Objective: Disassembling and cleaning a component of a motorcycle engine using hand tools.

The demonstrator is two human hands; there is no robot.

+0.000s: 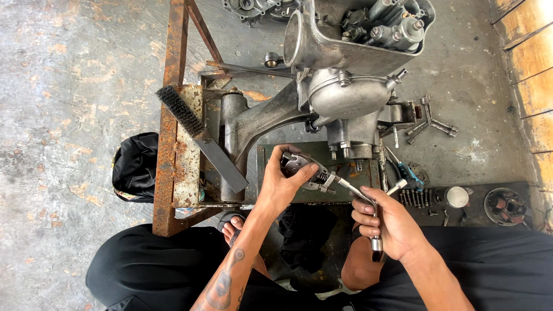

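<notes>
Hands meet low in front of the engine (345,69) that sits clamped on a rusty steel stand (173,115). The left hand (282,187) is curled tight around a small round metal part with a coil spring (308,173), thumb across its face and fingers wrapped behind, holding it just above the green plate (357,170) of the stand. The right hand (391,227) is closed around the handle of a T-handle socket wrench (363,201), whose shaft angles up and left so the tip meets the spring end of the part. The grip of both hands looks firm, with no gap showing. A wire brush (199,135) leans across the stand's left side, and loose bolts, a Y-shaped wrench (432,124) and a small tin of bits (506,206) lie on the concrete floor (69,115) to the right. Since the part is held only by hand, a hard turn could twist it out of the fingers, or the wrench tip could slip off and strike the thumb; a freed spring could also jump away among the scattered hardware.
</notes>
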